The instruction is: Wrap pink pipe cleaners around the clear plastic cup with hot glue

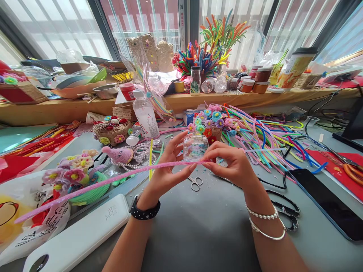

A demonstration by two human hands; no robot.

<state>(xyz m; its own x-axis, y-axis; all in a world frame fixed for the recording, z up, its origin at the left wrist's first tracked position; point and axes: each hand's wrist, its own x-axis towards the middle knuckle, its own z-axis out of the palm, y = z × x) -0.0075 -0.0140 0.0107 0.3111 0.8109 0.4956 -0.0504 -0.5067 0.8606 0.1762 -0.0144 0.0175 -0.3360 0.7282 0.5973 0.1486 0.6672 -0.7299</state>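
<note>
A long pink pipe cleaner (pixel 113 176) stretches from the lower left to my two hands. My right hand (pixel 231 162) pinches it near its right end between thumb and index finger. Across the thumb of my left hand (pixel 167 170) runs the same pipe cleaner, pressed close to the right fingertips; the other left fingers curve up behind. Just beyond, a small clear glass jar (pixel 195 147) shows between the hands; whether fingers touch it I cannot tell. Small scissors (pixel 195 183) lie on the table below the hands.
Left stand a white power bank (pixel 79 234), a crocheted flower basket (pixel 82 177) and a water bottle (pixel 146 117). Loose pipe cleaners (pixel 255 132) heap at back right, beside a flower pot (pixel 214 133). A phone (pixel 326 202), black glasses (pixel 286 211) and orange-handled scissors (pixel 353 172) lie right.
</note>
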